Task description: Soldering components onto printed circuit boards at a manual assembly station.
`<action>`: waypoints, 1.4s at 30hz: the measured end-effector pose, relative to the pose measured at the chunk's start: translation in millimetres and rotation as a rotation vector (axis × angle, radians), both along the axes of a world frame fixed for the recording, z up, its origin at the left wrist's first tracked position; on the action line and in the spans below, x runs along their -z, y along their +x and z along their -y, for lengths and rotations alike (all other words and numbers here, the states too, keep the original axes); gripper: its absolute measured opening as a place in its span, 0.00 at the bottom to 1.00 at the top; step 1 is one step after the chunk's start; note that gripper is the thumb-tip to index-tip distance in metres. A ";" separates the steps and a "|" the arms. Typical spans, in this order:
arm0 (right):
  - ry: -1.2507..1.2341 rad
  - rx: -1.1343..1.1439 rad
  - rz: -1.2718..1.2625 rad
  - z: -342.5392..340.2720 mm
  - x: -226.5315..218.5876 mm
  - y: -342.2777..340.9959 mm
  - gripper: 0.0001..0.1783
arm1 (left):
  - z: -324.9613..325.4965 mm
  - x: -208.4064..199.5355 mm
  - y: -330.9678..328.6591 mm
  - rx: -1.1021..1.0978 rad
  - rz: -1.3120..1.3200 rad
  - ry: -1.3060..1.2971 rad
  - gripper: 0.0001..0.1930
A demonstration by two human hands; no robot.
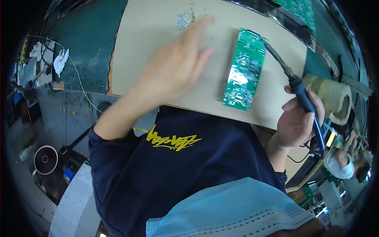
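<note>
My left hand [173,67] reaches over the beige board sheet [146,29], blurred by motion. Its index finger stretches forward and the thumb stands apart, with nothing visible between them. Just beyond the fingertip lies a small pile of tiny silvery parts [184,19]. My right hand [298,122] is closed round the dark blue handle of a soldering iron [302,93]. The iron's tip is at the far right corner of a green circuit board [244,71]; whether it touches cannot be told. That board lies lengthwise on the sheet, solder side up.
A thick beige hollow cylinder [329,96] lies right of the sheet. Another green circuit board [298,12] is at the far right. Left, a thin white wire [75,65] crosses the worn green mat [89,31] near a crumpled white cloth [60,61]. Another person [343,166] is at the right.
</note>
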State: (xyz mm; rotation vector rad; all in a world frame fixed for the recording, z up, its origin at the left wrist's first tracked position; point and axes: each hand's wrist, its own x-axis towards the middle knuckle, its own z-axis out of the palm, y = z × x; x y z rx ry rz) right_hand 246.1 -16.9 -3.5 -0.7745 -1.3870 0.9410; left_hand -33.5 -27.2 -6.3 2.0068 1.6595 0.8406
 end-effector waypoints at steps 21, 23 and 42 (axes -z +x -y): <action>-0.267 -0.204 0.448 -58.0 21.2 -109.9 0.27 | -88.8 25.3 -95.6 -0.143 0.352 -0.295 0.07; -0.277 -0.221 0.462 -59.6 20.5 -111.1 0.27 | -89.3 23.6 -96.8 -0.149 0.316 -0.310 0.07; -0.263 -0.246 0.672 -64.6 17.3 -109.2 0.32 | -94.9 25.0 -90.8 -0.028 0.228 -0.225 0.06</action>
